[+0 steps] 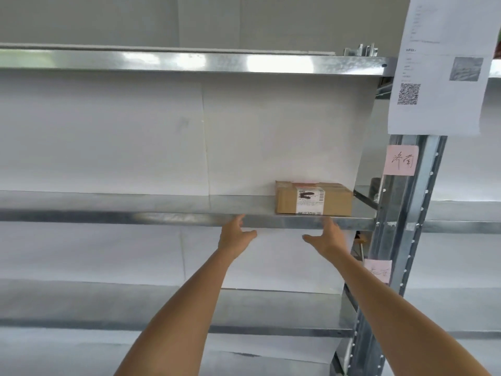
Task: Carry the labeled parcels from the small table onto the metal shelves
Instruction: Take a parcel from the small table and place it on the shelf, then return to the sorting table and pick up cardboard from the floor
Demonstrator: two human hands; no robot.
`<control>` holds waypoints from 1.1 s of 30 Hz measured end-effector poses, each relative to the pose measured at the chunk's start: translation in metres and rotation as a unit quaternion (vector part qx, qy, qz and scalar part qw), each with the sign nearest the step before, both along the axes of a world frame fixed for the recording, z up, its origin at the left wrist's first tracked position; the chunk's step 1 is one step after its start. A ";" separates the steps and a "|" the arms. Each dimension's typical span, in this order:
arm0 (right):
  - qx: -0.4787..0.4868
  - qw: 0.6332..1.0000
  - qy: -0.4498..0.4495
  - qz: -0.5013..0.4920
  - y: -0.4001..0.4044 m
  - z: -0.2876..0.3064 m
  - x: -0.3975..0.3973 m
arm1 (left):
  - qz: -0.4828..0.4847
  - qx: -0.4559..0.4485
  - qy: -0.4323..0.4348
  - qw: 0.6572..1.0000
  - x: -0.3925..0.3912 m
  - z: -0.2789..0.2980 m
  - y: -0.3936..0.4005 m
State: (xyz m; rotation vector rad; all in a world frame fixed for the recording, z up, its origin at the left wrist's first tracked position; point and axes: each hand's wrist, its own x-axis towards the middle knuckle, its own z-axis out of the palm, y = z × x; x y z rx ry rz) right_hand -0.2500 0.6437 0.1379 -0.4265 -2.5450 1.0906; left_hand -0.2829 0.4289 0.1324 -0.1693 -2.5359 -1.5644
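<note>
Empty-gripped hands (282, 240) below cardboard parcel (313, 198)

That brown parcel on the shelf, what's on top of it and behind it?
On the parcel lies a pink slip at its top back edge; a white label wraps down its front. Behind it hangs white paper. The parcel covers whatever lies directly behind it.
</note>
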 end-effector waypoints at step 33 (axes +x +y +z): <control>0.146 0.697 -0.148 0.686 -0.982 -0.093 0.120 | 0.550 -0.052 -0.205 0.808 0.330 -0.095 -0.843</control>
